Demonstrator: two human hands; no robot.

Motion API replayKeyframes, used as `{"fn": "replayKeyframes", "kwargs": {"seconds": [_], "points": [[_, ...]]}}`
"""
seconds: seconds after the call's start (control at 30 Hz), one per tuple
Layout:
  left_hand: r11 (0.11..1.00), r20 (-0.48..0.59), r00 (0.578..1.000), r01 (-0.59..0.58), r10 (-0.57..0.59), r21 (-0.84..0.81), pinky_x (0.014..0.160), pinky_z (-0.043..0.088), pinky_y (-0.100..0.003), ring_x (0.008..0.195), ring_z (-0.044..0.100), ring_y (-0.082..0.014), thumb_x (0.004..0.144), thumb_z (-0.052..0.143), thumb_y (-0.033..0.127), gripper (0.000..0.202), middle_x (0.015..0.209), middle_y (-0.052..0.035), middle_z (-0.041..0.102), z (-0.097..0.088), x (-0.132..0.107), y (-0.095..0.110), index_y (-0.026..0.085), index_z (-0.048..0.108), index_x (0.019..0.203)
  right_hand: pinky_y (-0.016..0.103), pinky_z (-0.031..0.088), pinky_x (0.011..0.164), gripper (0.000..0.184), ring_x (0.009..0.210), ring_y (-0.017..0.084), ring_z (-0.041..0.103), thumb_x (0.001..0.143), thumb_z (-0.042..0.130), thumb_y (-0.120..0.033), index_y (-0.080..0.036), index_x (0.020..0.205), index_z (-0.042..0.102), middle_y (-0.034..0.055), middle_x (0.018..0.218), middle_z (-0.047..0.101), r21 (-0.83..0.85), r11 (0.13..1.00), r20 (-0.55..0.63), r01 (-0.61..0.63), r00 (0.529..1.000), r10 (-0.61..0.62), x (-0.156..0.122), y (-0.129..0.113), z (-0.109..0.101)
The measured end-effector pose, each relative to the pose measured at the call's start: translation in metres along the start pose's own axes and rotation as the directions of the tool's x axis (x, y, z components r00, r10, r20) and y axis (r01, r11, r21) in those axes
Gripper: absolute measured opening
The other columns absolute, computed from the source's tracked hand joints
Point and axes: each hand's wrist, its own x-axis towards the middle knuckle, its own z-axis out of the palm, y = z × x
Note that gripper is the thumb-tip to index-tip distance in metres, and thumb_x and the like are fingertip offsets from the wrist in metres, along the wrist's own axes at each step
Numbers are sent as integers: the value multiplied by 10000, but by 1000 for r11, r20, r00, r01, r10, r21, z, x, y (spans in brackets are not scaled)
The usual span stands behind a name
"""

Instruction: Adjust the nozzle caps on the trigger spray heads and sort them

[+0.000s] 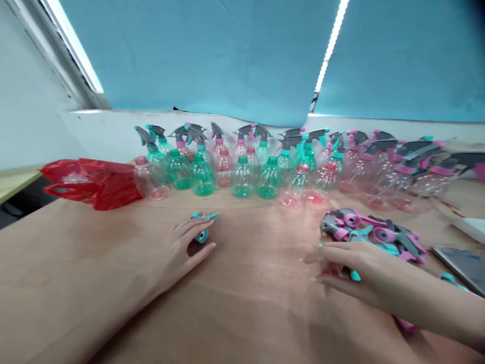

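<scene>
My left hand (191, 245) rests low on the table, its fingers over a grey-and-teal trigger spray head (202, 235) and its thumb beside it. The teal collar faces me, and the fingers hide much of the body. My right hand (341, 263) is at the near side of a pile of pink, teal and grey spray heads (384, 235). Its fingers are curled and slightly blurred. Teal parts of a spray head (355, 275) peek out between them; the rest of that head is hidden by the hand.
Clear pink and green bottles stand in rows along the wall, some uncapped like the green bottle (203, 177), others with spray heads fitted. A red plastic bag (94, 182) lies left. A dark flat device (464, 265) lies at the right. Blue curtains (212, 55) hang behind.
</scene>
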Motion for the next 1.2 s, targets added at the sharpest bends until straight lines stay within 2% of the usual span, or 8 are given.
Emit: {"fn": "replayKeyframes", "kwargs": {"seconds": [0.17, 0.27, 0.4, 0.53, 0.7, 0.9, 1.03, 1.2], "points": [[985, -19, 988, -154, 153, -82, 966, 421, -439, 1076, 567, -232, 884, 544, 273, 260, 1121, -78, 638, 5, 19, 47, 209, 564, 1135, 274, 486, 638, 285, 753, 156, 634, 852, 520, -169, -277, 1096, 620, 11, 859, 669, 38, 992, -73, -122, 989, 125, -26, 11, -14], [960, 95, 970, -201, 222, -193, 906, 454, -403, 1041, 557, -225, 895, 520, 227, 235, 1090, -70, 633, 13, 35, 85, 206, 568, 1124, 280, 496, 649, 216, 777, 163, 632, 877, 526, -244, -275, 1063, 631, 16, 888, 668, 109, 976, -102, -189, 974, 200, -38, 15, -22], [909, 163, 938, -238, 307, -343, 844, 485, -350, 947, 575, -200, 898, 514, 193, 185, 999, -59, 638, 31, 57, 134, 179, 593, 1064, 305, 495, 678, 196, 808, 174, 624, 899, 511, -300, -261, 1047, 632, 25, 925, 664, 164, 956, -102, -243, 960, 262, -45, 21, -25], [872, 210, 917, -223, 339, -437, 842, 487, -322, 964, 572, -187, 933, 467, 203, 189, 1014, -52, 633, 54, 78, 164, 186, 591, 1075, 287, 491, 653, 174, 790, 162, 618, 896, 515, -330, -242, 963, 649, 33, 935, 655, 174, 960, -182, -217, 952, 248, -43, 31, -19], [894, 272, 918, -156, 288, -420, 841, 487, -363, 995, 564, -225, 855, 589, 275, 244, 1057, -74, 607, 81, 101, 181, 175, 581, 1078, 257, 463, 592, 118, 746, 148, 592, 883, 537, -280, -213, 877, 633, 39, 905, 634, 106, 974, -364, -202, 903, 227, -42, 40, -9], [901, 314, 891, -196, 328, -386, 892, 453, -393, 1028, 544, -246, 781, 628, 207, 274, 1081, -72, 608, 99, 112, 192, 171, 578, 1048, 244, 479, 593, 95, 697, 129, 586, 897, 519, -222, -193, 917, 607, 38, 888, 613, 23, 972, -434, -232, 874, 219, -46, 45, 6], [932, 341, 898, -165, 277, -323, 866, 442, -420, 1002, 537, -267, 805, 591, 218, 246, 1041, -83, 622, 92, 108, 187, 160, 582, 1043, 300, 499, 674, 130, 832, 182, 601, 902, 507, -209, -182, 937, 630, 66, 923, 617, -57, 958, -429, -280, 874, 229, -46, 46, 16], [978, 423, 891, -96, 167, -184, 811, 435, -446, 954, 545, -294, 820, 579, 234, 276, 997, -95, 629, 63, 93, 164, 151, 595, 1083, 324, 486, 666, 161, 853, 217, 590, 902, 503, -200, -179, 905, 662, 81, 891, 635, -158, 934, -424, -321, 876, 229, -46, 53, 23]]}}
